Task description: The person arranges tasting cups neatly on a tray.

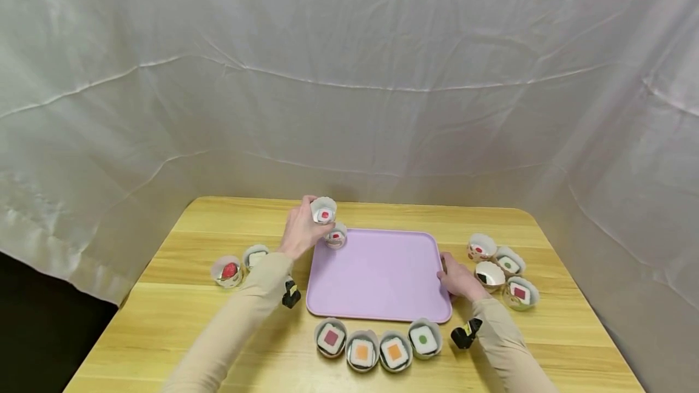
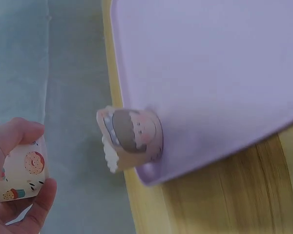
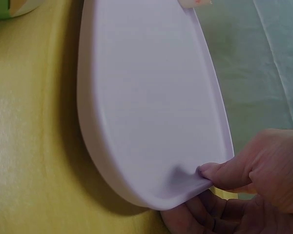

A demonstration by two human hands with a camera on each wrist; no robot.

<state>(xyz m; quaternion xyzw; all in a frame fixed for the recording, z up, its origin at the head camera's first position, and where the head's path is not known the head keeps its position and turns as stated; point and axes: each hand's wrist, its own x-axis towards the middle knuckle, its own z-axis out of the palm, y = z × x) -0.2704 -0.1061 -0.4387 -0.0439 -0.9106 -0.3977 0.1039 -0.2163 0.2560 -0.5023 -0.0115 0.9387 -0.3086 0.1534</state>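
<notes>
My left hand (image 1: 302, 228) grips a patterned paper cup (image 1: 323, 210) holding a white sushi piece with a red centre. The donut print on this paper cup (image 2: 33, 163) shows between thumb and fingers in the left wrist view. Just below it, another paper cup (image 1: 335, 236) with a red-centred piece stands in the far left corner of the lilac tray (image 1: 377, 278); a face print shows on its side in the left wrist view. My right hand (image 1: 460, 278) pinches the tray's right rim, thumb on top and fingers underneath.
Left of the tray stand a cup with a red piece (image 1: 228, 271) and a cup with a white piece (image 1: 255, 255). Several cups, one with a green-centred piece (image 1: 509, 264), cluster at the right. A row including an orange-centred piece (image 1: 362, 352) lines the tray's near edge.
</notes>
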